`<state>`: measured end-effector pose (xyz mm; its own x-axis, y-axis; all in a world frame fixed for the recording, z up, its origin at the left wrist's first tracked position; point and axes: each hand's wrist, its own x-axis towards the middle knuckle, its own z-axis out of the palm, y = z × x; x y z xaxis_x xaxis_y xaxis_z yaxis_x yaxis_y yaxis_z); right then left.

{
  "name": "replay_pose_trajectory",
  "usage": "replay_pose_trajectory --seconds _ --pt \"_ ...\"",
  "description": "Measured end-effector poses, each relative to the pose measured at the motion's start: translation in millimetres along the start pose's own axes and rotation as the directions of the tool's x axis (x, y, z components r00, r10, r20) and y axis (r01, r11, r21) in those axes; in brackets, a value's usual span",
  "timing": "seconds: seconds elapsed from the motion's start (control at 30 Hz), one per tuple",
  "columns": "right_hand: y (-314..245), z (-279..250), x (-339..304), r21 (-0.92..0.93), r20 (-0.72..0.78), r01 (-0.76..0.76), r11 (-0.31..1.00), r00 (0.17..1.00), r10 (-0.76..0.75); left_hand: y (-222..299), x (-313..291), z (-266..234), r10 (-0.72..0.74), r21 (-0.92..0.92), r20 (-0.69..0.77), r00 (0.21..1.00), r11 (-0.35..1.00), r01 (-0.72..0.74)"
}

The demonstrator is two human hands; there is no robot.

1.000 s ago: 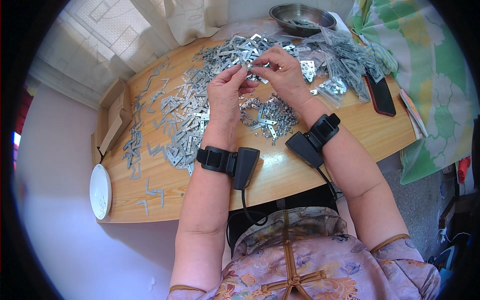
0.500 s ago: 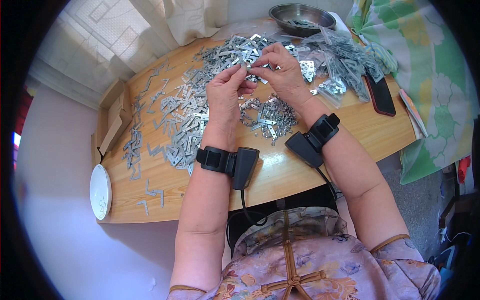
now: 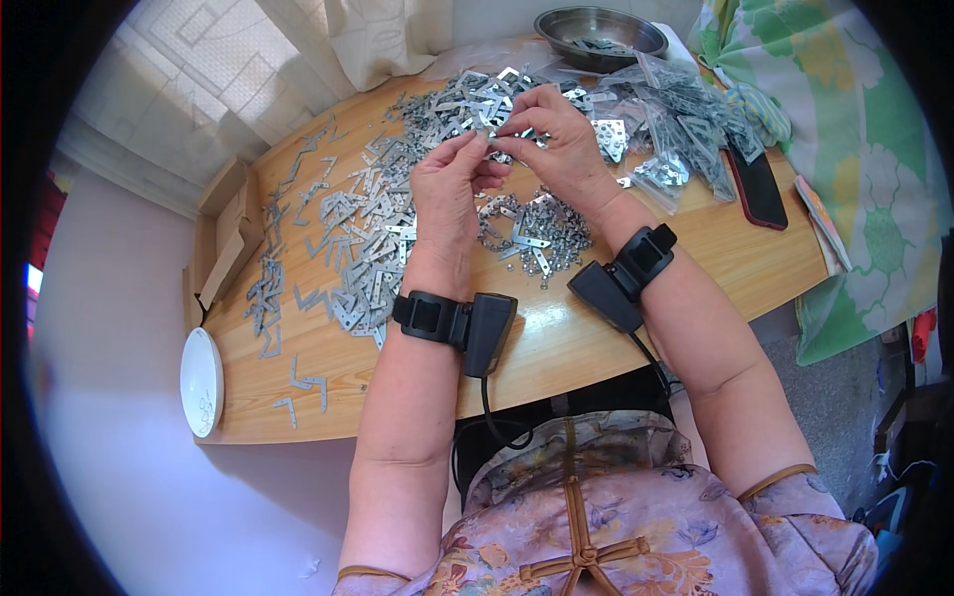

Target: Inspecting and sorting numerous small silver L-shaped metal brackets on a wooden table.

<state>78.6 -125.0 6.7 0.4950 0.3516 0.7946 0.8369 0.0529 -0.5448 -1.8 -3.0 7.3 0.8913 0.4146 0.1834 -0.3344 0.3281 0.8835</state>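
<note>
Head view shows the left hand [image 3: 452,179] and the right hand [image 3: 558,139] meeting fingertip to fingertip above a wooden table [image 3: 527,363], both pinching a small metal piece [image 3: 491,138] between thumb and forefinger; the fingers hide most of it, so its exact shape cannot be told. The left hand's other fingers are curled inward. Behind and to the left of the hands spreads a heap of flat L-shaped metal brackets [image 3: 370,219], and below the right hand lies a pile of small screws [image 3: 561,228] with a few brackets on it. Clear plastic bags [image 3: 696,109] of metal parts rest to the right, beside a smartphone [image 3: 759,194]. A stainless-steel bowl [image 3: 601,22] stands at the back, a white bowl [image 3: 202,372] at the left edge.
</note>
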Motion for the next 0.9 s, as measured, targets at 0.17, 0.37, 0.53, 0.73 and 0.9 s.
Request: replay_pose_trajectory --seconds 0.17,0.37,0.53,0.73,0.9 --pt "2.4 -1.3 0.4 -0.031 0.045 0.030 0.999 0.999 -0.029 -1.4 0.7 -0.8 0.007 0.016 -0.027 1.000 1.000 -0.006" --pt "1.7 0.6 -0.9 0.067 0.016 -0.034 0.997 0.999 0.033 0.8 -0.3 0.9 -0.004 0.024 -0.017 1.000 1.000 0.005" --pt "1.0 -0.1 -0.4 -0.009 0.023 0.020 1.000 1.000 -0.020 -0.3 -0.2 0.8 0.013 0.014 -0.040 0.999 1.000 -0.012" --pt "2.2 0.7 0.0 -0.032 0.008 0.031 0.999 0.999 -0.031 0.7 -0.4 1.5 0.010 0.029 -0.061 0.998 1.000 -0.009" --pt "-1.4 1.6 -0.9 -0.137 -0.038 0.080 0.987 0.996 -0.086 -0.6 -0.9 3.1 0.037 0.058 -0.045 0.998 0.998 -0.034"
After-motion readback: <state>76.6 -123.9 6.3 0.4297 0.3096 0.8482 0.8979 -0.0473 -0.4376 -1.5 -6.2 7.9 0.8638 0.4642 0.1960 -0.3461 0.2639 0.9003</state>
